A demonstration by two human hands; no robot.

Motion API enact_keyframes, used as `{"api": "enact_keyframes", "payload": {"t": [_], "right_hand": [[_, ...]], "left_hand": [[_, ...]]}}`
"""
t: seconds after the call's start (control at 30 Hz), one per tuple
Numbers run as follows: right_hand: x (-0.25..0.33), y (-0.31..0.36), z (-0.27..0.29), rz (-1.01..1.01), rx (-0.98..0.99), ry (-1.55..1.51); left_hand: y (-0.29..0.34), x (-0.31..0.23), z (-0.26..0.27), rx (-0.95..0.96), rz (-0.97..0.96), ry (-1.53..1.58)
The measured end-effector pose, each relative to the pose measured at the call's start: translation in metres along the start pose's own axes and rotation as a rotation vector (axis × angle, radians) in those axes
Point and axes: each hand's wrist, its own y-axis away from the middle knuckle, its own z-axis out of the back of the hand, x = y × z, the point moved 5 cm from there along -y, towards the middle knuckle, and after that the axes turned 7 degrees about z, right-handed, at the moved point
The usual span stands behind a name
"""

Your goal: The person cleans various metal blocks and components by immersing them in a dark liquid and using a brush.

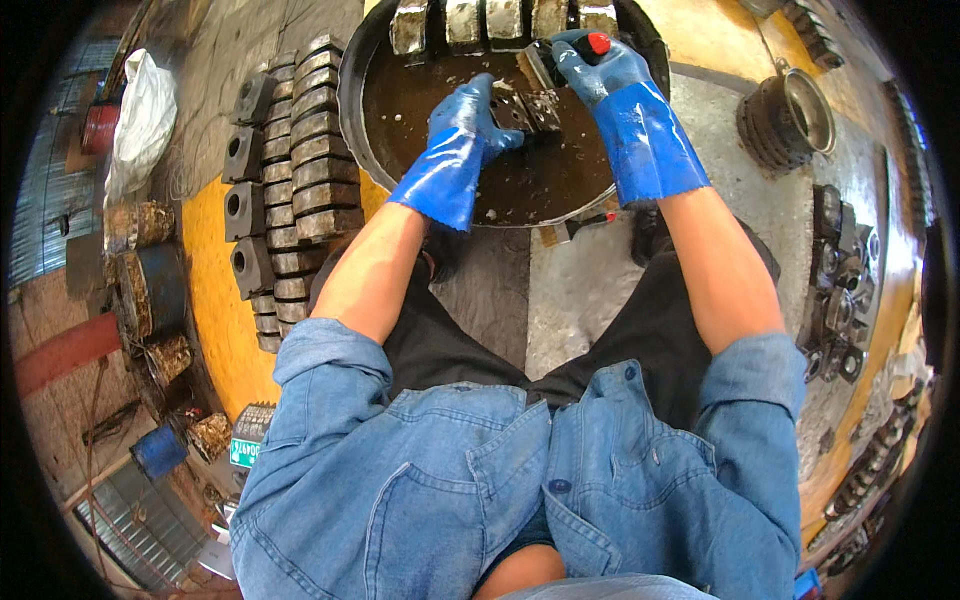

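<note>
Both my hands wear blue rubber gloves and are over a wide round basin (351, 120) of dark brown liquid. My left hand (466, 118) is closed on the side of a dark, wet metal block (518, 112), its thumb along the near edge. My right hand (608, 72) grips a brush (541, 64); the red end of its handle shows above the fingers. The bristles are close to the block's upper edge; whether they touch it I cannot tell. Several wet metal blocks (465, 22) stand in a row at the basin's far side.
Rows of stacked metal blocks (325, 150) stand left of the basin. A second brush (580, 228) lies by its near rim. To the right are a round metal pot (785, 120) and many small metal parts (840, 280). A white sack (143, 125) is far left.
</note>
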Motion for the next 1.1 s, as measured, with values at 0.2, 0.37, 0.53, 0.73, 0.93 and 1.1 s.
{"api": "enact_keyframes", "payload": {"t": [0.2, 0.37, 0.53, 0.73, 0.93, 1.1], "right_hand": [[-0.001, -0.002, 0.026, -0.038, -0.052, 0.099], [0.001, -0.003, 0.050, -0.084, -0.072, 0.189], [-0.021, -0.018, 0.072, -0.066, -0.155, 0.249], [0.019, -0.006, 0.096, -0.099, -0.186, 0.083], [0.024, -0.009, 0.092, -0.145, -0.153, 0.171], [0.031, -0.010, 0.085, -0.111, -0.130, 0.147]], "left_hand": [[-0.012, -0.052, -0.018, 0.027, -0.090, -0.186], [-0.034, -0.086, -0.044, 0.170, -0.086, -0.336], [-0.058, -0.115, -0.092, 0.320, -0.045, -0.527], [-0.058, -0.108, -0.104, 0.285, -0.106, -0.504], [-0.031, -0.077, -0.070, 0.318, -0.208, -0.372], [-0.004, -0.019, -0.044, 0.235, -0.081, -0.318]]}}
